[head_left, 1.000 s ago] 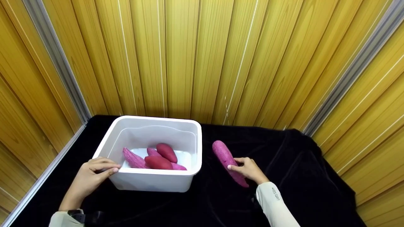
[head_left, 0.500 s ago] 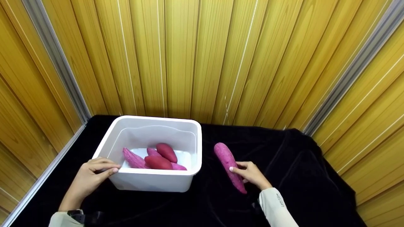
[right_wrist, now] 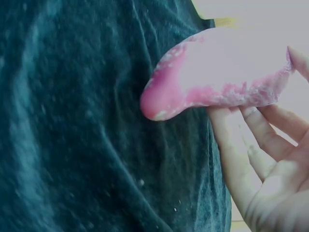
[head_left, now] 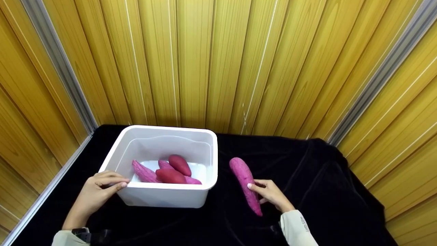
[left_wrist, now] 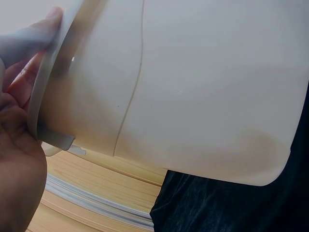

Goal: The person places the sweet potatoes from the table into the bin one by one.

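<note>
My right hand (head_left: 271, 194) holds a long purple sweet potato (head_left: 243, 174) to the right of the bin, thumb on its near side and fingers along the other. In the right wrist view the sweet potato (right_wrist: 169, 92) is washed out by glare, its tip over the dark cloth. My left hand (head_left: 97, 193) pinches the near-left rim corner of a white plastic bin (head_left: 164, 196); the left wrist view shows the thumb over that rim. Inside the bin lie two dark red sweet potatoes (head_left: 171, 176) on top of pinkish-purple ones (head_left: 145, 172), partly covered.
Black velvet cloth (head_left: 317, 191) covers the table, with folds to the right. Yellow wood-patterned panels (head_left: 194, 68) stand behind and on both sides, with grey metal strips (head_left: 61, 61) in the corners. A dark watch (head_left: 81, 233) sits on the left wrist.
The right hand has drawn the purple sweet potato slightly toward the person, turning it a little more lengthwise. The left hand stays on the bin's rim, and the bin's contents are unchanged.
</note>
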`<state>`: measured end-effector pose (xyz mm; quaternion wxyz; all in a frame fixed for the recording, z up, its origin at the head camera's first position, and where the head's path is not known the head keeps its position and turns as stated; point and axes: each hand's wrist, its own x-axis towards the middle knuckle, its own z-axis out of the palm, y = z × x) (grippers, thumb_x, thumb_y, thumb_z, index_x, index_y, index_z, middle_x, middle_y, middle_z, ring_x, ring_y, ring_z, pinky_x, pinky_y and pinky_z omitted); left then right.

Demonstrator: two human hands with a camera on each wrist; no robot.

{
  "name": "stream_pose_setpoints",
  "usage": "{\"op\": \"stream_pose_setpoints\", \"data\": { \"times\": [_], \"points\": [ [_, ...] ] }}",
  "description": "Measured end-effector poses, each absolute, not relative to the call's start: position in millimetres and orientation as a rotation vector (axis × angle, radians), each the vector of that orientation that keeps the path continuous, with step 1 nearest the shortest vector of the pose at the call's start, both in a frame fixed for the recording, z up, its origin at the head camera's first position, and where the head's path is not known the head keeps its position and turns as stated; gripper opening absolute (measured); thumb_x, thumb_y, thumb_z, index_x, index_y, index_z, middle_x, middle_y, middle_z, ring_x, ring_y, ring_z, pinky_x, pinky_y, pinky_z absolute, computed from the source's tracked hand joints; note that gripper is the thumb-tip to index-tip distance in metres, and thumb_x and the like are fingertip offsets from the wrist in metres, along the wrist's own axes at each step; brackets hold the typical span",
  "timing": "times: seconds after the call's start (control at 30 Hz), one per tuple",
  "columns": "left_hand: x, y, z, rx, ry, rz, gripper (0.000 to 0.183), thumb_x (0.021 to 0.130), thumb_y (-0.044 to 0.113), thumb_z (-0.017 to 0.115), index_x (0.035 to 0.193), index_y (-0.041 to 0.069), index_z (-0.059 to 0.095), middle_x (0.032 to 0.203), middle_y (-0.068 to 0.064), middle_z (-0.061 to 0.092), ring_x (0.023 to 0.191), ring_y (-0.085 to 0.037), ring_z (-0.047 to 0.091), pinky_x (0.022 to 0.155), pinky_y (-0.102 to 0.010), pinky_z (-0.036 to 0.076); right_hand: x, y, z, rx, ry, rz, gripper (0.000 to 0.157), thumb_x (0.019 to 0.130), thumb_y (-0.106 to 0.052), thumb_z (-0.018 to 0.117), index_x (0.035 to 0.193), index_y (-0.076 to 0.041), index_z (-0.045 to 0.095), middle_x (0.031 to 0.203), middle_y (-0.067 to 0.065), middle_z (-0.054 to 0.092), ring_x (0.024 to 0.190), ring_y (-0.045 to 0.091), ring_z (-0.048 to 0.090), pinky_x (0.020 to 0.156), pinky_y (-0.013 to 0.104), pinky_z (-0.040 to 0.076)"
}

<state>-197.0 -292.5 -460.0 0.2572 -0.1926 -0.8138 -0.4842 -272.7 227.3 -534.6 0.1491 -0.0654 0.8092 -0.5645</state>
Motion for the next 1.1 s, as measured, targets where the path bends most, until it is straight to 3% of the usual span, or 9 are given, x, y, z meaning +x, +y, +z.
{"op": "stream_pose_setpoints", "data": {
  "times": [0.43, 1.1],
  "points": [
    [-196.6, -293.2, -459.5, -0.507, -2.242, -1.279, 0.028, 0.067, -0.012, 0.078, 0.081, 0.012, 0.078, 0.081, 0.005, 0.071, 0.081, 0.001, 0.06, 0.077, -0.008, 0.043, -261.8, 221.5, -540.1, -0.191, 2.241, -1.692, 0.056, 0.093, -0.035, 0.063, 0.131, 0.006, 0.054, 0.122, 0.021, 0.063, 0.097, 0.02, 0.065, 0.069, 0.04, 0.059],
    [-197.1, -292.7, -460.0, -0.515, -2.219, -1.281, 0.028, 0.066, -0.015, 0.077, 0.079, 0.01, 0.078, 0.08, 0.005, 0.071, 0.081, 0.002, 0.061, 0.077, -0.007, 0.043, -254.2, 215.3, -527.1, -0.225, 2.154, -1.766, 0.053, 0.094, -0.031, 0.062, 0.13, 0.007, 0.054, 0.102, 0.009, 0.07, 0.087, 0.016, 0.066, 0.065, 0.037, 0.059]
  ]
}}
